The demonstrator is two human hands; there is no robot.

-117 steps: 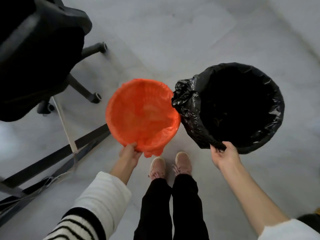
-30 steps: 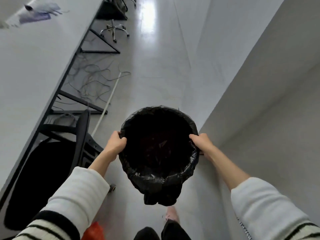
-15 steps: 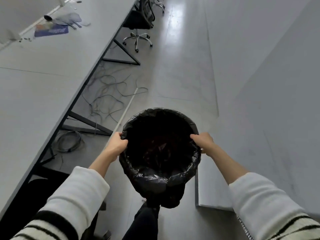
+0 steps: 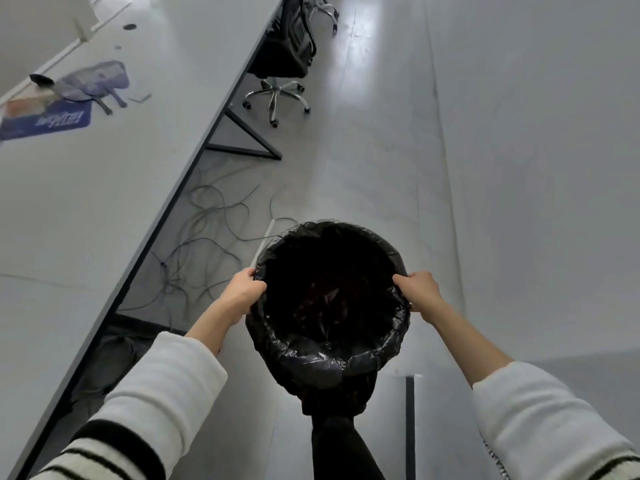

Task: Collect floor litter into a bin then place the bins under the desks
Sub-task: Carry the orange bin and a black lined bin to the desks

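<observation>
Beside bench (image 4: 86,202) at our left: left hand (image 4: 244,289) curled on bin (image 4: 332,355) rim, we hold black-lined bin mid-air over floor (image 4: 363,168), right hand (image 4: 417,289) gripping opposite rim. Cables (image 4: 207,237) under bench.

Open floor (image 4: 374,150) ahead of and right of the long desk (image 4: 104,202). Under desk, near its edge: tangled cables (image 4: 207,237), black frame braces (image 4: 242,147). Farther along desk edge: office chair (image 4: 284,64), blocking that bay.
</observation>
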